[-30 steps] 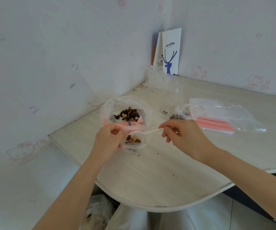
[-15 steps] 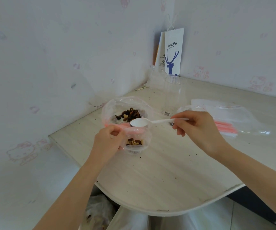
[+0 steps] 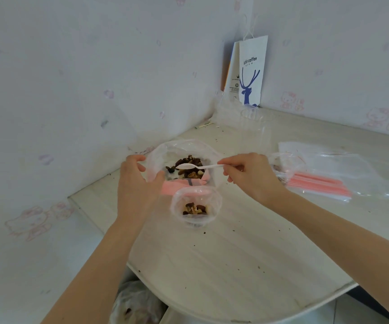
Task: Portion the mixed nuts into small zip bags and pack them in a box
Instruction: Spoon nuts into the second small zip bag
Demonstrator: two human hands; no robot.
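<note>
A: Materials, quick?
B: Big bag [image 3: 179, 146] is thin clear film, crinkly, with its mouth spread wide and a pink zip strip folded down at the near edge. The nuts [image 3: 190, 159] inside are a lumpy mixed heap, dark brown and tan. The spoon [image 3: 198, 166] is white plastic with a slim handle and an oval bowl.
A: Grips?
B: Left grip [image 3: 139, 181] grasps the big bag's left rim, fingers over the far edge, thumb on the near side. Right grip [image 3: 249, 176] pinches the end of the spoon's handle. The bowl lies to its left, low over the nuts inside the big bag's mouth. Can't tell if it touches them.
A: Small bag?
B: Small bag [image 3: 195, 199] is clear with a round open mouth. It stands upright just in front of the big bag, a few nuts at the bottom. Neither grip is on it.
A: Rest?
B: Counter [image 3: 235, 253] is pale wood-grain with a rounded edge and dark crumbs. Flat zip bags [image 3: 324, 178] with pink strips lie right of the right grip. Clear cup [image 3: 256, 127] further back, white paper bag [image 3: 250, 73] with a blue deer upright in the corner.
</note>
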